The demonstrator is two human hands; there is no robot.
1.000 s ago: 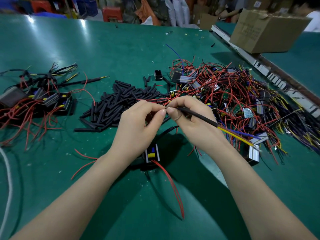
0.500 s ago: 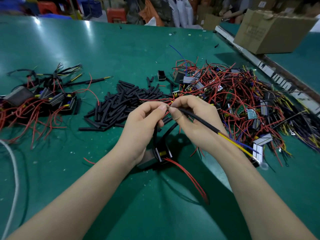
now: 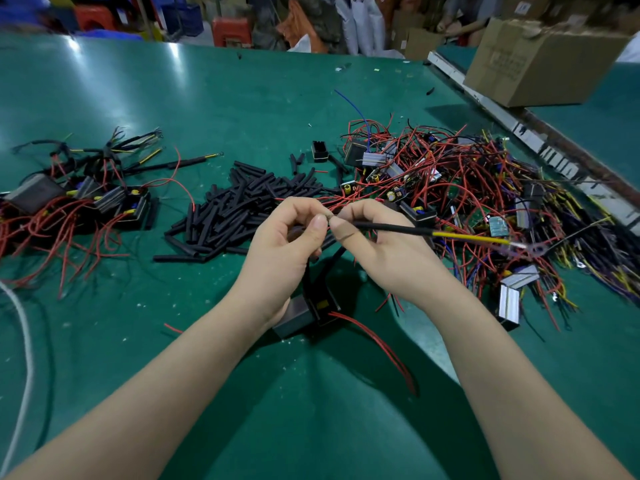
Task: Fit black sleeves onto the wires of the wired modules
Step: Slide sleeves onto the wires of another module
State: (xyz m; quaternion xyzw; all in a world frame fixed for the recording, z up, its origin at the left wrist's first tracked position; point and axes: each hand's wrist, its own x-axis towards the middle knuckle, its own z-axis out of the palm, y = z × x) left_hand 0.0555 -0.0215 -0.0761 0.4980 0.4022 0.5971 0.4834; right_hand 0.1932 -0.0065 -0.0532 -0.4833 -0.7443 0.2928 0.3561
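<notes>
Above the green tabletop (image 3: 242, 98), left hand (image 3: 284, 251) and right hand (image 3: 388, 251) meet fingertip to fingertip, the right pinching a black sleeve (image 3: 394, 228) on a yellow wire (image 3: 467, 237), the left pinching the wire end

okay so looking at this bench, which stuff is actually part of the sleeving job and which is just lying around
In the job: left hand, right hand, sleeved yellow wire, module, loose black sleeves, unsleeved module heap, finished modules.
Lying about: cardboard box, white cable.

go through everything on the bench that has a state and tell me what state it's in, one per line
left hand: pinching a wire end
right hand: gripping the black sleeve, already on the yellow wire
module: hanging under the hands
loose sleeves: piled, unused
left modules: sleeved
right modules: tangled heap
cardboard box: flaps shut
</notes>
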